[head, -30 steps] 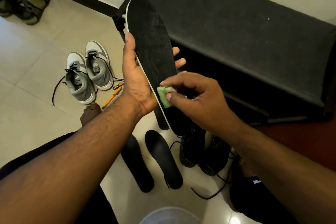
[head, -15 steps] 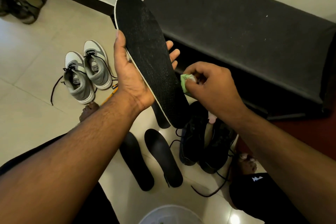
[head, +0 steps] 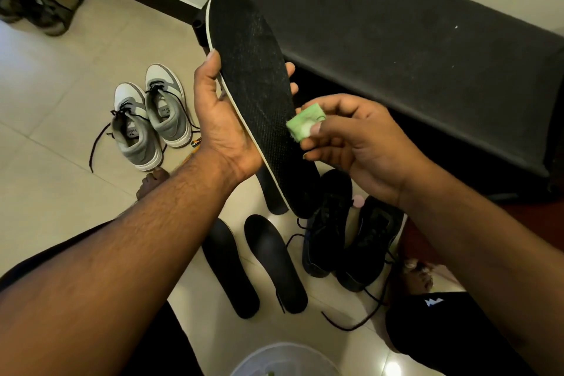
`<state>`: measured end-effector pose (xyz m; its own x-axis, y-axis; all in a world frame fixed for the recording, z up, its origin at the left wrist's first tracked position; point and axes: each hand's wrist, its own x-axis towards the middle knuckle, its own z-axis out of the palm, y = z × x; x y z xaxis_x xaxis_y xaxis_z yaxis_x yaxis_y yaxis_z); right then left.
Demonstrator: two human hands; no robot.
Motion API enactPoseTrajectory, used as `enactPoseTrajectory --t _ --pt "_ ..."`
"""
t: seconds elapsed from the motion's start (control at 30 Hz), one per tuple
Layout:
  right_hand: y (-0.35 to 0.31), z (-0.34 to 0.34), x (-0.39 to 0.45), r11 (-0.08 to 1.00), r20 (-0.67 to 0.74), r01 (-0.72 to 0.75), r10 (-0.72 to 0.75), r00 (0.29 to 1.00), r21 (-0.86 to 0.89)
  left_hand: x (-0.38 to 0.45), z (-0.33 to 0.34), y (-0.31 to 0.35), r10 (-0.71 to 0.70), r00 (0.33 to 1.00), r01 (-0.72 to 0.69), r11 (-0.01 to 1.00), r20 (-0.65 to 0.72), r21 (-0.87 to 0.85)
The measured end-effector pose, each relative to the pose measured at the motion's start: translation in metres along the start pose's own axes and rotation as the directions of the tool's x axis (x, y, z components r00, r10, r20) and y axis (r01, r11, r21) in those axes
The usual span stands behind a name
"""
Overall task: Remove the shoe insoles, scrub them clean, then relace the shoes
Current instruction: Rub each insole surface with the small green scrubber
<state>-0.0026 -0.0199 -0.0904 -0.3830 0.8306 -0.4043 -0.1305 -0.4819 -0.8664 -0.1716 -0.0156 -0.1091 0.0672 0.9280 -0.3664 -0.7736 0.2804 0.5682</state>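
The left hand point(head: 224, 119) grips a black insole point(head: 256, 94) at mid-length, above the black shoes point(head: 348, 229). The right hand point(head: 351, 143) pinches a green scrub pad point(head: 303, 125) against its edge. The insole looks light and bendy, best held at the middle.

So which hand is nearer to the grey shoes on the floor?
Left. The left hand holds the insole just right of the grey shoes; the right hand is farther right.
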Motion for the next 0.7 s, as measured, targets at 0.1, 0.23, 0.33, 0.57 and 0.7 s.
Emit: enactPoseTrajectory --t 0.1,0.23,0.33,0.57,0.7 --pt "0.001 0.003 -0.002 0.996 0.061 -0.066 0.062 0.996 0.054 -0.002 0.001 -0.001 0.017 1.000 -0.017 1.000 -0.015 0.010" --pt "0.004 0.008 -0.004 0.984 0.109 -0.139 0.127 0.986 0.111 -0.002 0.000 0.000 0.017 1.000 -0.017 1.000 -0.008 0.005" --pt "0.006 0.008 -0.002 0.984 0.084 -0.149 0.142 0.986 0.093 -0.002 -0.002 -0.001 0.001 1.000 -0.001 1.000 0.000 0.013" --pt "0.007 0.011 -0.008 0.988 -0.016 -0.019 0.017 1.000 -0.153 0.000 -0.006 -0.003 -0.024 1.000 0.025 0.998 -0.018 0.052" --pt "0.012 0.010 -0.007 0.920 -0.033 0.067 -0.086 0.996 -0.386 0.001 -0.006 -0.007 -0.037 0.999 0.037 0.999 -0.017 0.037"
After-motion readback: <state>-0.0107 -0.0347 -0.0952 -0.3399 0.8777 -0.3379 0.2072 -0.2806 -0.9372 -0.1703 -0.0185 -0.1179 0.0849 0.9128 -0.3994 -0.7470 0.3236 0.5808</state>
